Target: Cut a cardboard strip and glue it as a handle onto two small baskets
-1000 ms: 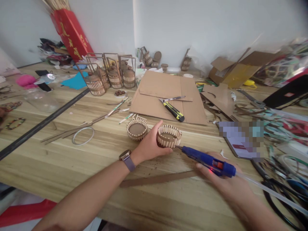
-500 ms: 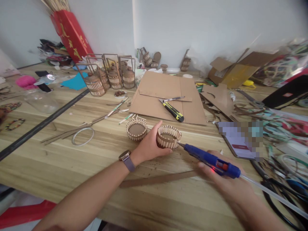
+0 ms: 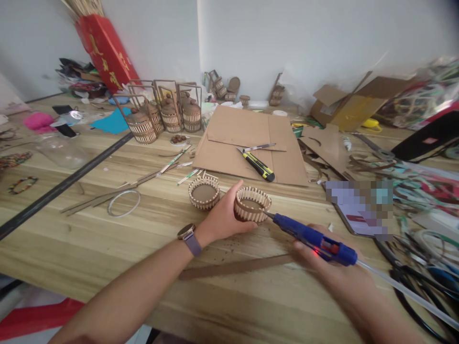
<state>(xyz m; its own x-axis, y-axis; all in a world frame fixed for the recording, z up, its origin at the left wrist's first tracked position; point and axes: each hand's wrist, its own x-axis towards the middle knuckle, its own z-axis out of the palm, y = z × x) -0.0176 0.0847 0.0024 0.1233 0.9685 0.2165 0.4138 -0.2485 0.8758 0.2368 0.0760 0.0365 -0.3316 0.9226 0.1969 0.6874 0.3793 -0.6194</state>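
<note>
My left hand (image 3: 227, 212) is wrapped round the left side of a small round basket (image 3: 253, 205) made of short wooden slats with a brown band. In my right hand (image 3: 321, 251) is a blue glue gun (image 3: 311, 236), its red light lit and a long glue stick coming out of its back. The nozzle tip points at the basket's right side and seems to touch the band there. A second slatted basket (image 3: 204, 193) stands just left of my left hand. Below my hands lies a flat brown strip (image 3: 236, 268), its right end running behind my right hand.
A cutter knife (image 3: 258, 165) lies on a cardboard sheet (image 3: 229, 129) behind the baskets. Several lidded baskets with handles (image 3: 172, 117) stand at back left. To the right are a phone (image 3: 355, 210), black scissors (image 3: 405, 277) and tangled strips. A white ring (image 3: 124, 203) lies at left.
The glue gun has shifted very slightly, its tip staying at the basket's right side. The basket and my left hand have barely moved.
</note>
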